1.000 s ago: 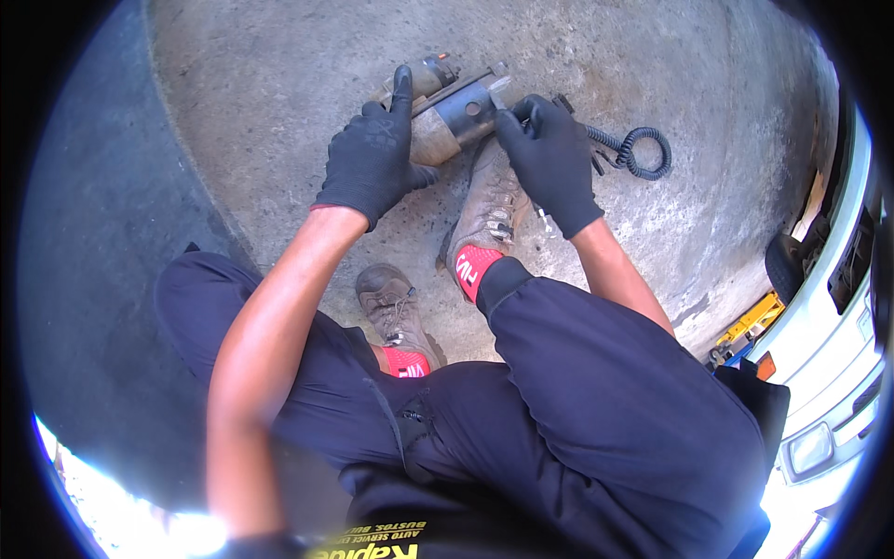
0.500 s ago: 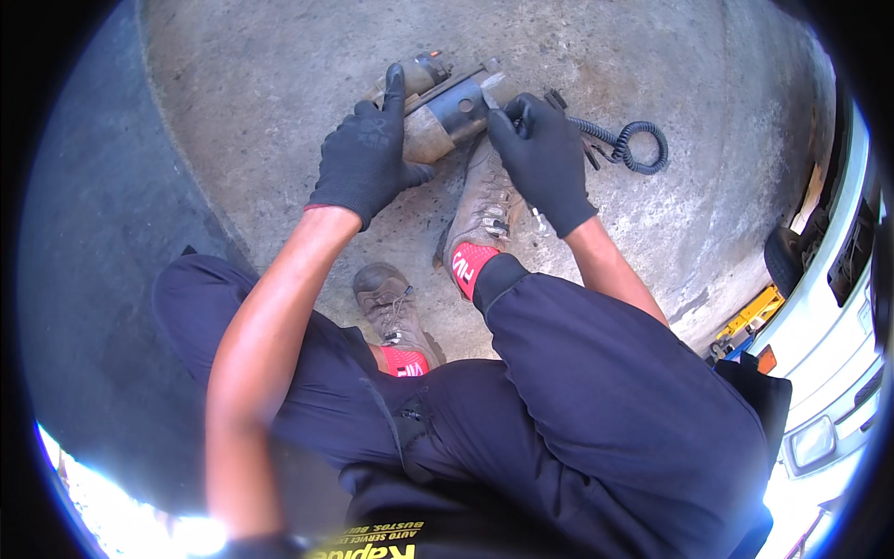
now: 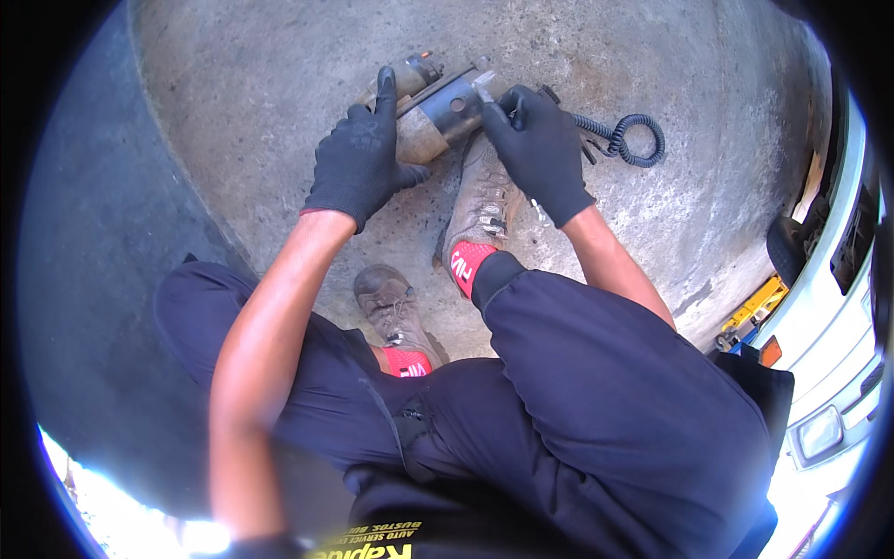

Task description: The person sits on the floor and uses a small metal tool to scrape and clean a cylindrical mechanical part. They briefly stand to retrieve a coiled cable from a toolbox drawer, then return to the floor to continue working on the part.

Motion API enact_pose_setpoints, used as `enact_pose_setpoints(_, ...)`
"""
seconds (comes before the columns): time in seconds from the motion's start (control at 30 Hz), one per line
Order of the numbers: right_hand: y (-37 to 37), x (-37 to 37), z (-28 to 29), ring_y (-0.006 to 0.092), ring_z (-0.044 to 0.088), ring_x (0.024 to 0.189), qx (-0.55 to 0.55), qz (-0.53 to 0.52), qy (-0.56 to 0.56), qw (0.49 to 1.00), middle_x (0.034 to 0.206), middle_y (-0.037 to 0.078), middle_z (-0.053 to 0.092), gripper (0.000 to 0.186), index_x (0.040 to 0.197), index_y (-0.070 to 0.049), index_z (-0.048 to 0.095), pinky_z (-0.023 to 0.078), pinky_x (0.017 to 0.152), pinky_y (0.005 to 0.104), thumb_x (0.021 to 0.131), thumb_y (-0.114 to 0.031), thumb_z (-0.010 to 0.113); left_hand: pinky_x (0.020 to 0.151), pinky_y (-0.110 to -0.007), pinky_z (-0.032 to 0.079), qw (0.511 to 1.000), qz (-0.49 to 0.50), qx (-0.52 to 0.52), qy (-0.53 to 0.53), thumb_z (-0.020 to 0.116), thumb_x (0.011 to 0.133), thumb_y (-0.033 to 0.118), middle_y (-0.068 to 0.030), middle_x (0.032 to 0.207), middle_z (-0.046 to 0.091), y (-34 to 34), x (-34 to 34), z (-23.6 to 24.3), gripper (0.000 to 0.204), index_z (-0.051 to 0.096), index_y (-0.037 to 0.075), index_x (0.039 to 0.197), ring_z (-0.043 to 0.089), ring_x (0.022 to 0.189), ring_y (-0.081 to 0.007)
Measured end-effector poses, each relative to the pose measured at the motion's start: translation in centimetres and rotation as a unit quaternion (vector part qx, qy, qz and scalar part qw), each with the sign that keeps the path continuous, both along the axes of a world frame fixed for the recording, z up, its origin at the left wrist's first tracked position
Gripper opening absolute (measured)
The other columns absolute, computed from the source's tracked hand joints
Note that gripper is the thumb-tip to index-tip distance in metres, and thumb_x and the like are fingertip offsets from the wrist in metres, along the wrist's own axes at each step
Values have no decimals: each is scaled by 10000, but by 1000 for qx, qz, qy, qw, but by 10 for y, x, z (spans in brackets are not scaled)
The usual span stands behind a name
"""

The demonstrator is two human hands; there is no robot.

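Observation:
My left hand (image 3: 358, 163), in a black glove, grips the near side of a metal cylindrical motor (image 3: 438, 124) with a smaller cylinder (image 3: 413, 76) along its top. Its thumb lies upright against the housing. My right hand (image 3: 535, 154), also gloved, is closed with thumb and finger pinching a small pale flat piece (image 3: 481, 91) at the motor's right end, which its fingers partly hide. The motor is held just above my right boot (image 3: 480, 200). A black coiled cable (image 3: 641, 141) runs out beside my right hand onto the concrete floor (image 3: 261, 84).
My left boot (image 3: 391, 307) stands between my bent legs. At the right rim are a pale vehicle front (image 3: 805, 331) with a headlamp (image 3: 819, 430), a dark tyre (image 3: 784, 247) and a yellow jack-like tool (image 3: 756, 306). A darker floor band (image 3: 102, 233) runs down the left.
Both my hands and the motor have shifted slightly up and to the left in the picture. My grips look about the same.

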State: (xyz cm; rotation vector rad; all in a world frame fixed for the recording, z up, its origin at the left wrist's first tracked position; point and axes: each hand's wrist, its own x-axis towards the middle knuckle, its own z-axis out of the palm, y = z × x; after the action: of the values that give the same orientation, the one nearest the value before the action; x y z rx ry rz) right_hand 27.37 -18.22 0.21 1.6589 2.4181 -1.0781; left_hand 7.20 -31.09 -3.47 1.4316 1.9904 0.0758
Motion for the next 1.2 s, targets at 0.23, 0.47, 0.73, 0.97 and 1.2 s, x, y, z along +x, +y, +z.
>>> enact_pose_setpoints(0.23,8,1,-5,401,752,808,-3,-17,3,1000,832,202,755,382,939,-36,773,562,746,503,969,-410,700,857,-518,617,1000,-9,3,10,978,725,490,-322,1181,691,0,-1,0,1393,145,57,1754,742,1016,-464)
enact_pose_setpoints(0.47,15,5,-6,403,759,815,-8,-34,-12,999,820,206,751,371,933,-39,773,573,754,490,966,-402,699,856,-510,622,1000,-12,6,14,984,718,487,-324,1187,690,0,-1,-1,1400,146,57,1755,747,1019,-456)
enact_pose_setpoints(0.73,13,-1,2,415,759,819,3,-16,-14,1000,816,215,748,384,908,-21,751,575,763,504,961,-397,691,847,-510,622,1000,-11,-8,10,984,716,484,-325,1182,692,1,-1,1,1400,150,54,1754,748,1011,-456)
enact_pose_setpoints(0.97,13,-4,-1,408,755,816,3,-9,-21,1000,841,210,754,369,909,-28,753,570,753,504,960,-388,686,816,-504,637,999,-15,21,25,1000,685,515,-312,1150,691,-2,-1,-4,1409,203,18,1735,767,958,-431)
enact_pose_setpoints(1.2,3,0,4,406,740,777,-12,-2,-13,1000,822,196,750,402,901,-25,747,557,734,505,974,-417,692,864,-515,612,1000,-7,-9,6,971,735,484,-316,1184,698,1,-1,0,1389,132,67,1761,735,1032,-466)
